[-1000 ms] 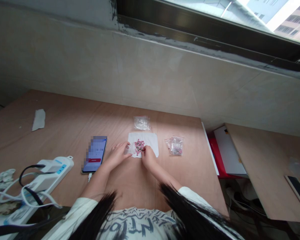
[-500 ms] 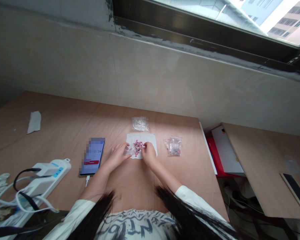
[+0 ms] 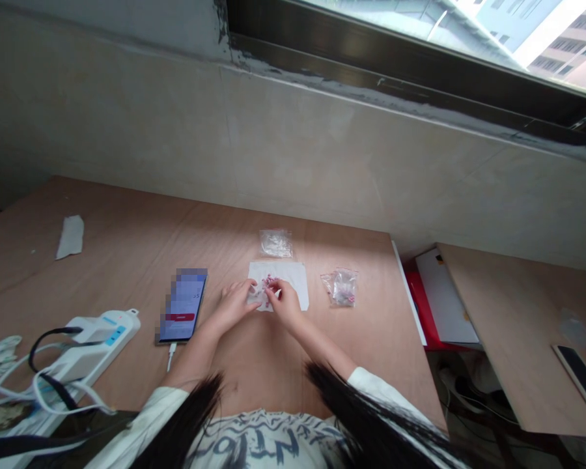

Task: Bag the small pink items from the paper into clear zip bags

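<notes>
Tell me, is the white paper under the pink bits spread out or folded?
Spread out: the white tissue lies flat on the wooden table, pink bits on top, left hand and right hand at it.

Matt paper tissue [image 3: 293,279], smooth plywood table [image 3: 127,260]

My left hand [image 3: 232,306] and right hand [image 3: 286,306] low in front of me, fingertips close together, right fingers [image 3: 272,294] curled down, left fingers [image 3: 239,288] stretched forward, left forearm [image 3: 195,352] and right forearm [image 3: 320,342] angled inward
</notes>
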### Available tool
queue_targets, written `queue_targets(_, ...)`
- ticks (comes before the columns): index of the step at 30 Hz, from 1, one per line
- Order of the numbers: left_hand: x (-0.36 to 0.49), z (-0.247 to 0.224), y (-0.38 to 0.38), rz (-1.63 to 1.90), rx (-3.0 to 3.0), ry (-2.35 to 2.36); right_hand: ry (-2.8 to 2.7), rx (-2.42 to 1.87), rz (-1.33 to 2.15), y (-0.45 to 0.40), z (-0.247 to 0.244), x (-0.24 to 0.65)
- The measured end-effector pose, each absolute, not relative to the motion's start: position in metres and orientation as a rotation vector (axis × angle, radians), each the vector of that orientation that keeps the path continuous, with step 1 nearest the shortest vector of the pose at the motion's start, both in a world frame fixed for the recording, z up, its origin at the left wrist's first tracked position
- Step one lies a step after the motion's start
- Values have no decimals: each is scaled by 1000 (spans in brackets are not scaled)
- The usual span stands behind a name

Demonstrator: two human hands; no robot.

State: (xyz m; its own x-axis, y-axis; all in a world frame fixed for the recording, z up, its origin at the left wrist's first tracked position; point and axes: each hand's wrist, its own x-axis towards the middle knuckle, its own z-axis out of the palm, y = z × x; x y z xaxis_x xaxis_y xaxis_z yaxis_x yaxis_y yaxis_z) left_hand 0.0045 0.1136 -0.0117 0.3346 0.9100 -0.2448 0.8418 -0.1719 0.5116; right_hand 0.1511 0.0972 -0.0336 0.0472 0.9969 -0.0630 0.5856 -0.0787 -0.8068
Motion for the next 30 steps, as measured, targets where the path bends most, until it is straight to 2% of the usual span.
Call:
queue_targets(5,1,-12,115,132,2020,1552,-1681,-1970,809,100,-42,156)
queue_targets(11,-3,-13,116,132,2005,1558,-1708,-1937,790,100,-44,157)
queue_targets(16,6,-14,117,129,2001,1541,-1669,-1720,823,100,-39,152)
queue_targets(22,6,-14,118,119,2012,1547,-1691,-2014,695,105,-42,159)
queue_targets(30,4,-16,119,119,2010,1560,-1586,-1916,776,105,-39,155)
